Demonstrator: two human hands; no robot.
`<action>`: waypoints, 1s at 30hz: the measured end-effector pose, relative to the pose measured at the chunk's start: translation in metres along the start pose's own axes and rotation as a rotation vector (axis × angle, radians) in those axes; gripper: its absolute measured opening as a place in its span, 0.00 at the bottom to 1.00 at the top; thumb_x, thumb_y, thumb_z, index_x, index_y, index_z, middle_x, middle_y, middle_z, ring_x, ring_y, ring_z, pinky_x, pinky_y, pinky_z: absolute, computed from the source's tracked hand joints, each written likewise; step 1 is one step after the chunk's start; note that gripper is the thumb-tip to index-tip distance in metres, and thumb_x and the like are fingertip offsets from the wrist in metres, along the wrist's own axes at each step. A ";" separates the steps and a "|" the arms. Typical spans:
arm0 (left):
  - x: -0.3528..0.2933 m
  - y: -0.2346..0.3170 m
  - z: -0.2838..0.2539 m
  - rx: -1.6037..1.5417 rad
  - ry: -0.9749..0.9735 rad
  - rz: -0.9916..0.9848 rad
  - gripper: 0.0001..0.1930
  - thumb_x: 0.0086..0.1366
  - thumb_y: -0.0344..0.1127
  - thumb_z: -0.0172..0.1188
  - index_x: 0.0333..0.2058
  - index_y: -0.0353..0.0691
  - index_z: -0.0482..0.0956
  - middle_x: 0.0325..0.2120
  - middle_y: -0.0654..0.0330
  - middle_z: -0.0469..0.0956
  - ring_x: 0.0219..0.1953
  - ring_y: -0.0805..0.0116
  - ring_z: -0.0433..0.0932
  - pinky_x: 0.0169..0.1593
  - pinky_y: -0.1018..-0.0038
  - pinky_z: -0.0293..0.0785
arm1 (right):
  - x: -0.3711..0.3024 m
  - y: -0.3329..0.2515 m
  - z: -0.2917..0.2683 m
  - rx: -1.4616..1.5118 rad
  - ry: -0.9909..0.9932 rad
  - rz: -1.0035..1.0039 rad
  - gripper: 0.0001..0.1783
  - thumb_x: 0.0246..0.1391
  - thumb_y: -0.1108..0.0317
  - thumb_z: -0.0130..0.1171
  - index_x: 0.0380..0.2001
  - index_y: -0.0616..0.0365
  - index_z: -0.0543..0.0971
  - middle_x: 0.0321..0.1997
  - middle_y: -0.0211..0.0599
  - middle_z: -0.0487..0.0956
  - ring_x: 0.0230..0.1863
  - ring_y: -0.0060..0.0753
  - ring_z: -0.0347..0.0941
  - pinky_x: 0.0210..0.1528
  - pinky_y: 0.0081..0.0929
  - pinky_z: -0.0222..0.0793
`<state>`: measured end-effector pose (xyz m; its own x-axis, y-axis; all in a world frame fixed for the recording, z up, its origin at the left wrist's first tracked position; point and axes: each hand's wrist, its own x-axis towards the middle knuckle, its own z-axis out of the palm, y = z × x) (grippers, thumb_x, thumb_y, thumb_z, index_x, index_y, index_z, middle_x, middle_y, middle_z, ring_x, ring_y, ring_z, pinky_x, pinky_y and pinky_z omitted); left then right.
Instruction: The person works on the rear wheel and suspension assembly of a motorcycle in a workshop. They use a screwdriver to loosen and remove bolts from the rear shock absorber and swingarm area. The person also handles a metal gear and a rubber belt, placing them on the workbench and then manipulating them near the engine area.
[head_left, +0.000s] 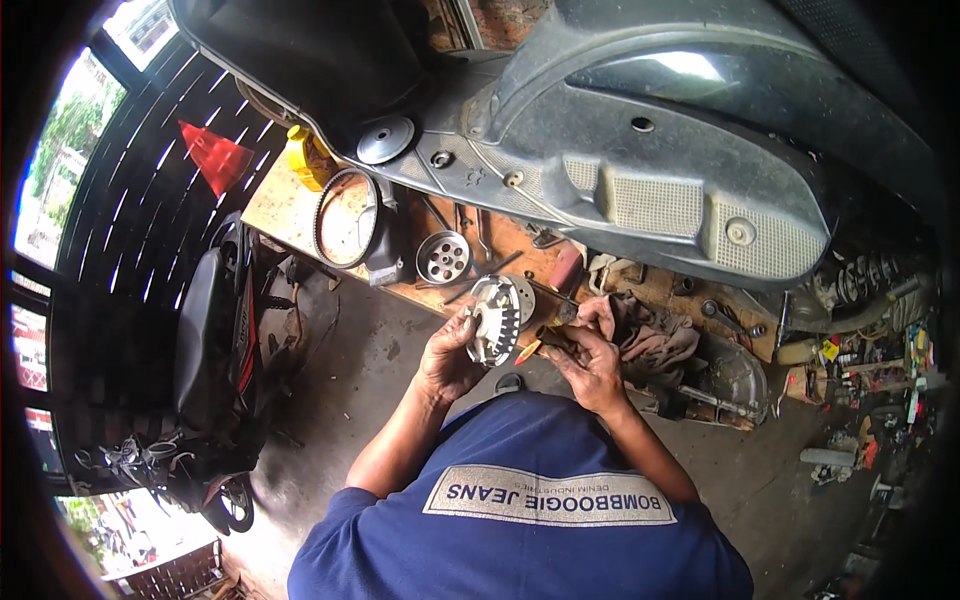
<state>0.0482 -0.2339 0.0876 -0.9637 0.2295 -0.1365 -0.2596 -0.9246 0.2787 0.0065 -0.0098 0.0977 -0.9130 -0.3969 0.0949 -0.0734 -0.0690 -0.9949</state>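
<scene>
My left hand grips a round metal scooter part by its rim, fingers and thumb closed on its left side. Dark and pale fins run along the part's right side. Close beside it, my right hand pinches a slim yellow item with a reddish tip, whose exact kind I cannot make out. The tip points at the part's lower right edge; whether it touches is unclear. Just behind the held part lies a metal disc with small holes, partly hidden. A crumpled pinkish-grey rag lies right of my right hand.
On the wooden bench stand a holed metal drum, a black drive belt, a yellow container and a ratchet wrench. A large scooter body overhangs it. A casing sits at right; a motorcycle stands left.
</scene>
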 end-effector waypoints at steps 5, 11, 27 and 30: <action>-0.001 -0.009 0.004 -0.093 -0.044 -0.114 0.24 0.63 0.42 0.65 0.55 0.40 0.74 0.48 0.54 0.79 0.46 0.61 0.78 0.51 0.59 0.73 | 0.007 -0.033 0.006 -0.368 -0.045 -0.254 0.14 0.50 0.74 0.66 0.42 0.64 0.81 0.39 0.42 0.82 0.39 0.37 0.80 0.42 0.30 0.74; -0.006 -0.016 0.009 -0.130 0.013 -0.131 0.22 0.63 0.44 0.64 0.52 0.38 0.76 0.47 0.54 0.80 0.44 0.63 0.78 0.52 0.63 0.70 | 0.007 -0.049 0.011 -0.405 0.015 -0.346 0.15 0.47 0.75 0.68 0.40 0.64 0.81 0.37 0.43 0.81 0.40 0.41 0.79 0.44 0.31 0.72; -0.006 -0.046 0.007 -0.275 0.012 -0.230 0.23 0.59 0.37 0.65 0.51 0.32 0.74 0.42 0.49 0.80 0.42 0.59 0.80 0.51 0.63 0.73 | -0.016 -0.038 0.004 -0.437 0.064 -0.357 0.17 0.46 0.74 0.67 0.43 0.62 0.80 0.40 0.42 0.79 0.40 0.44 0.79 0.42 0.33 0.75; 0.001 -0.054 0.006 -0.242 0.049 -0.268 0.23 0.59 0.36 0.64 0.50 0.31 0.74 0.43 0.49 0.80 0.42 0.58 0.80 0.51 0.62 0.74 | -0.021 -0.039 -0.007 -0.533 0.085 -0.374 0.17 0.46 0.73 0.67 0.43 0.62 0.80 0.40 0.43 0.79 0.41 0.46 0.79 0.42 0.34 0.75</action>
<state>0.0605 -0.1824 0.0779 -0.8579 0.4638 -0.2210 -0.4745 -0.8802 -0.0053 0.0257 0.0072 0.1342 -0.8141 -0.3586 0.4567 -0.5611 0.2835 -0.7777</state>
